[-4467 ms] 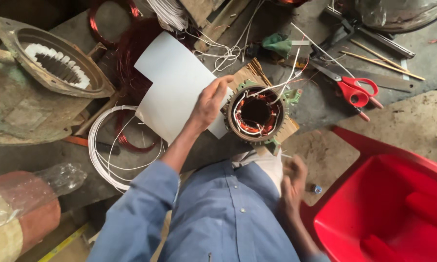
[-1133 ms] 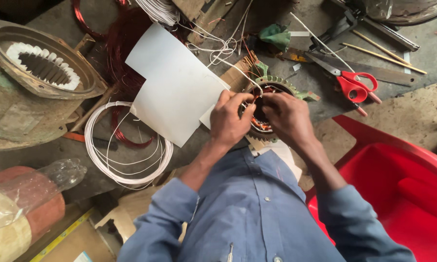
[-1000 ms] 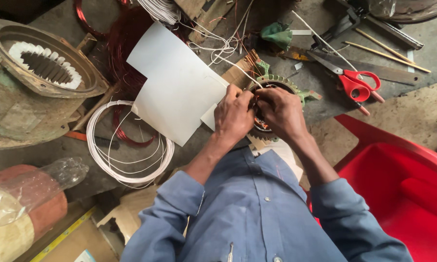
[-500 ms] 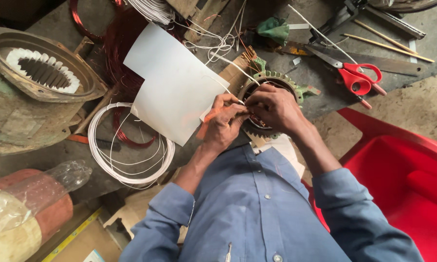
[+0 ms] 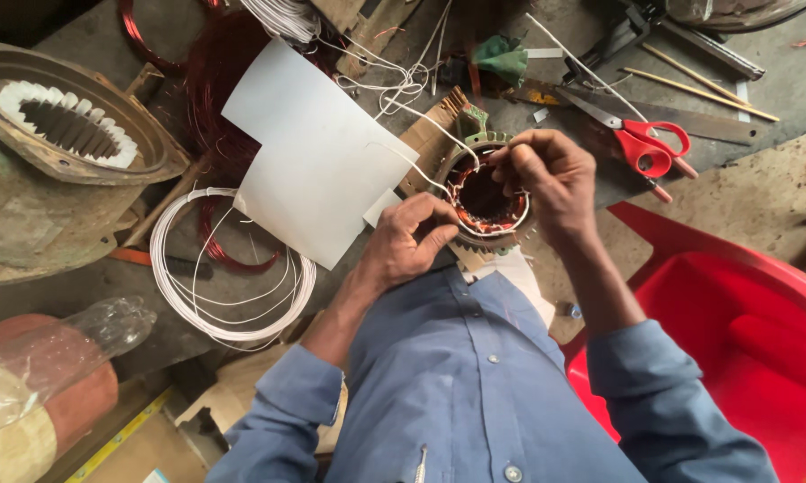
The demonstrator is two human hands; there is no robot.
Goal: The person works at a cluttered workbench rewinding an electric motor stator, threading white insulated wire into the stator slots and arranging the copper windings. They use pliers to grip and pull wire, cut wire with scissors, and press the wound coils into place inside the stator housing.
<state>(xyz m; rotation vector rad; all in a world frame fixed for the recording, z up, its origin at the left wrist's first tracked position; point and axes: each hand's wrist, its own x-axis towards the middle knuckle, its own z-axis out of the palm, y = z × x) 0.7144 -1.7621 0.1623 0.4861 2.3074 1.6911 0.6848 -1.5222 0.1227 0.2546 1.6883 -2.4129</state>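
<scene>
I see my left hand (image 5: 407,241) with its grip curled, fingertips resting on the stator (image 5: 485,199) rim at 7 o'clock. My right hand (image 5: 546,174) has its grip pinched on a white wire (image 5: 421,174) at the stator's 1 o'clock edge. The stator sits between both hands. White sheets (image 5: 318,156) lie at 9 o'clock, red scissors (image 5: 644,148) at 3 o'clock, on the cluttered surface (image 5: 779,89).

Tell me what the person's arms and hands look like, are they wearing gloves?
No gloves: both hands are bare, the left hand and the right hand. The arms wear long blue shirt sleeves, pushed back from the wrists so the forearms show. The shirt has small round buttons down the front.
</scene>
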